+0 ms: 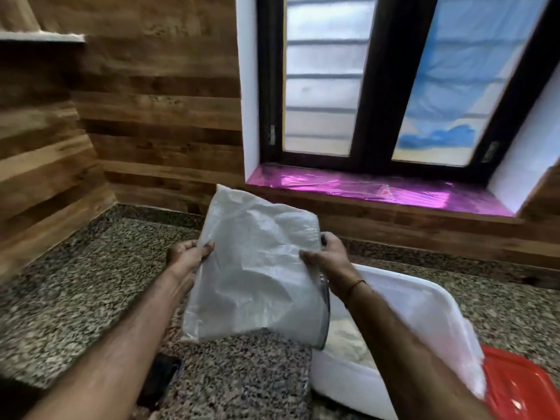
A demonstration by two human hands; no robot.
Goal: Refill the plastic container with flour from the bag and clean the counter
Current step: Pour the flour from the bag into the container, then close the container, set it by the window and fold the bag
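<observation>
Well, from the head view the bag (pixel 254 268) looks nearly spent. The left hand (pixel 188 256) pinches its left edge and the right hand (pixel 327 256) grips its right edge, both closed on it. I'd hold its low corner over the plastic container (pixel 339 377) and shake gently, lest flour (pixel 348 338) dust the worktop (pixel 91 283). The container sits toward the worktop's near right edge, under the right forearm and just below the bag.

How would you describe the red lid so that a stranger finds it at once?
Start at the speckled granite counter below the dark-framed window. Near its right end stands a white rectangular plastic container; the flat red plastic lid lies right of it. Nothing else on the counter is red.
</observation>
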